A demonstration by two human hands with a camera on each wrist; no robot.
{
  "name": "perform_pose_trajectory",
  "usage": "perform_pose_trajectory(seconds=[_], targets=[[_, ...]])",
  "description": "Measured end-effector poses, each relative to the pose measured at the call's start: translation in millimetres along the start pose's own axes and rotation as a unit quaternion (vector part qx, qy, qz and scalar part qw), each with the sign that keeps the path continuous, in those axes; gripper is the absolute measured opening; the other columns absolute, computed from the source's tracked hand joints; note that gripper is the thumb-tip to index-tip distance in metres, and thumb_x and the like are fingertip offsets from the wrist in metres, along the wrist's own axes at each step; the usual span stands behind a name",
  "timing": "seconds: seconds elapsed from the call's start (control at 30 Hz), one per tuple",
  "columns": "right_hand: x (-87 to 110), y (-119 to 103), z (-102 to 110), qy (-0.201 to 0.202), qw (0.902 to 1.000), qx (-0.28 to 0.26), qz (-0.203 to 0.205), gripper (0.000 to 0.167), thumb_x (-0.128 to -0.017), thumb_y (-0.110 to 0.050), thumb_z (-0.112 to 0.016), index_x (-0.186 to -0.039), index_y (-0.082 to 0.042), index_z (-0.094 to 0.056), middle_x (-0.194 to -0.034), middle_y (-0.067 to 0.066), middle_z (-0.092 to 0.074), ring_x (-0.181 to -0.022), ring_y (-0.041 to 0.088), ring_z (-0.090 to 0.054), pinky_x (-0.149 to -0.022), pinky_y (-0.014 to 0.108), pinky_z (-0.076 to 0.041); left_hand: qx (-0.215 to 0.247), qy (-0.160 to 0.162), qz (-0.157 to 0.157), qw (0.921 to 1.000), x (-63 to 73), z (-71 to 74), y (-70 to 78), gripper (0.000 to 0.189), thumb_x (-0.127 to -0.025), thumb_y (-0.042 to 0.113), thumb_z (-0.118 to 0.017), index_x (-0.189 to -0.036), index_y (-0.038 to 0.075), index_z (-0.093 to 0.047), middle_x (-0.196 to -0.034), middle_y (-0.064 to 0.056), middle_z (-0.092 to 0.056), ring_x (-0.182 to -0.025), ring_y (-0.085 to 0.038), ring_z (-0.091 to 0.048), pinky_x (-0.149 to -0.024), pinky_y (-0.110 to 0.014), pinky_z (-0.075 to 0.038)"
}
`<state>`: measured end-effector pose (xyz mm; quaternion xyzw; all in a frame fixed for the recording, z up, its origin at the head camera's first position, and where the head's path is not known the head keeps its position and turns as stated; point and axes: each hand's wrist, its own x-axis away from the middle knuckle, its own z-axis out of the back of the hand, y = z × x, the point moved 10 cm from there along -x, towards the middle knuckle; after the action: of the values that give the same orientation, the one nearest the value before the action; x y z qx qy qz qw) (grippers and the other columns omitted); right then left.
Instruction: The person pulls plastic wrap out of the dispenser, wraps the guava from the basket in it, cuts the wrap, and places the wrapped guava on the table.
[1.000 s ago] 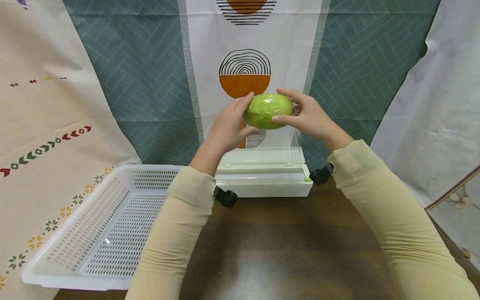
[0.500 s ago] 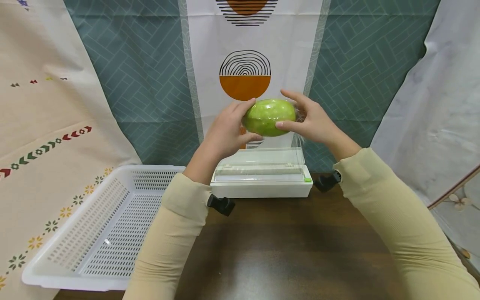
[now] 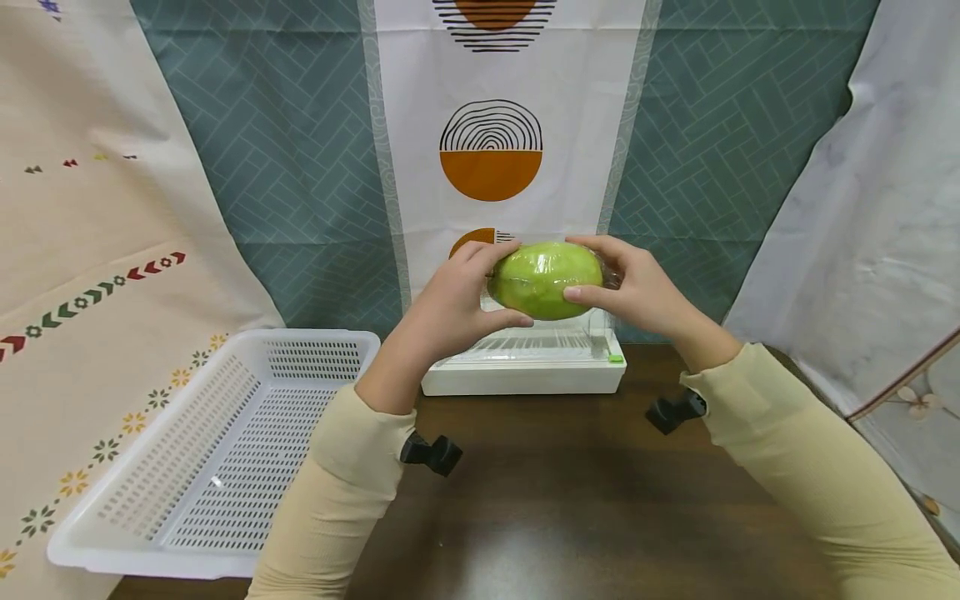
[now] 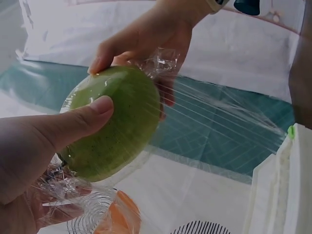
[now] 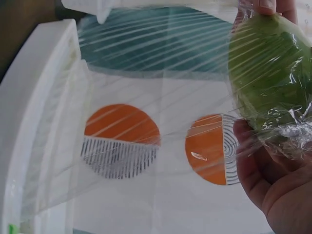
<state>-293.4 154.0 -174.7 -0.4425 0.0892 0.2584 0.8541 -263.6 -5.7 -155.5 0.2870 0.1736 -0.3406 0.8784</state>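
Note:
A green mango point(image 3: 546, 279), wrapped in clear cling film, is held up between both hands over the white cling film dispenser point(image 3: 525, 381). My left hand point(image 3: 456, 302) grips its left end, thumb across the skin in the left wrist view. At the other end my right hand point(image 3: 643, 287) holds it between thumb and fingers. Crumpled film point(image 4: 163, 61) bunches at the mango's ends. From the fruit a stretched sheet of film point(image 5: 161, 141) runs to the dispenser, whose raised lid is partly hidden behind the mango and hands.
To the left stands a white perforated plastic basket point(image 3: 142, 560) on the dark wooden table point(image 3: 570, 508). Patterned cloth point(image 3: 307, 167) hangs behind, and pale fabric point(image 3: 847, 250) lines the right side. Each wrist carries a small black camera point(image 3: 432, 454).
Both hands have lowered the mango towards the dispenser and closer to me, slightly to the right. My right fingers loosened midway and now lie against the fruit again.

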Motion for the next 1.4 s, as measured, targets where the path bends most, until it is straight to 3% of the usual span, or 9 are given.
perform_pose_trajectory(seconds=[0.27,0.57,0.73,0.83,1.1,1.4], targets=[[18.9,10,-14,-0.016,0.9995,-0.022,-0.018,0.057,-0.086,-0.023,-0.069,-0.137,-0.012,-0.047,-0.122,0.010,-0.055,-0.097,0.018,-0.058,-0.074,0.021,-0.053,0.033,0.004,-0.012,0.9994,15.7,-7.7,2.3,0.080,-0.067,0.033,-0.086,-0.135,0.011,-0.050,-0.121,-0.007,-0.055,-0.106,-0.017,-0.051,-0.088,-0.030,-0.050],[37.1,22,-30,-0.032,0.9979,-0.047,-0.032,0.052,-0.086,-0.021,-0.067,-0.134,-0.010,-0.050,-0.118,0.011,-0.057,-0.095,0.018,-0.061,-0.074,0.023,-0.054,0.069,-0.013,0.014,0.9974,30.5,-23.5,-4.7,0.076,-0.063,0.036,-0.088,-0.127,0.012,-0.056,-0.119,-0.002,-0.055,-0.106,-0.014,-0.051,-0.089,-0.032,-0.051],[45.2,30,-39,-0.038,0.9969,-0.056,-0.040,0.049,-0.086,-0.018,-0.067,-0.132,-0.009,-0.051,-0.116,0.013,-0.058,-0.092,0.015,-0.060,-0.073,0.023,-0.054,0.087,-0.013,0.012,0.9960,37.9,-32.7,-6.5,0.072,-0.061,0.035,-0.089,-0.122,0.013,-0.057,-0.119,0.001,-0.057,-0.106,-0.013,-0.053,-0.091,-0.033,-0.050],[50.9,36,-44,-0.042,0.9962,-0.057,-0.051,0.048,-0.086,-0.020,-0.066,-0.131,-0.008,-0.052,-0.112,0.014,-0.059,-0.090,0.015,-0.059,-0.065,0.026,-0.054,0.113,-0.017,0.015,0.9933,42.5,-39.3,-9.3,0.071,-0.061,0.032,-0.090,-0.120,0.012,-0.057,-0.117,0.001,-0.061,-0.103,-0.012,-0.056,-0.091,-0.032,-0.050],[62.2,48,-56,-0.047,0.9947,-0.076,-0.051,0.046,-0.087,-0.017,-0.066,-0.129,-0.004,-0.052,-0.112,0.015,-0.059,-0.087,0.015,-0.061,-0.072,0.024,-0.054,0.145,-0.041,0.044,0.9875,54.7,-54.8,-17.5,0.070,-0.061,0.031,-0.089,-0.121,0.014,-0.057,-0.113,0.003,-0.062,-0.098,-0.011,-0.059,-0.085,-0.027,-0.051],[76.2,60,-71,-0.054,0.9923,-0.099,-0.050,0.044,-0.087,-0.014,-0.066,-0.126,0.001,-0.053,-0.110,0.017,-0.058,-0.085,0.016,-0.059,-0.069,0.026,-0.055,0.164,-0.056,0.043,0.9839,68.2,-69.3,-18.6,0.069,-0.061,0.030,-0.090,-0.120,0.014,-0.058,-0.107,0.003,-0.064,-0.091,-0.011,-0.059,-0.078,-0.025,-0.052]])
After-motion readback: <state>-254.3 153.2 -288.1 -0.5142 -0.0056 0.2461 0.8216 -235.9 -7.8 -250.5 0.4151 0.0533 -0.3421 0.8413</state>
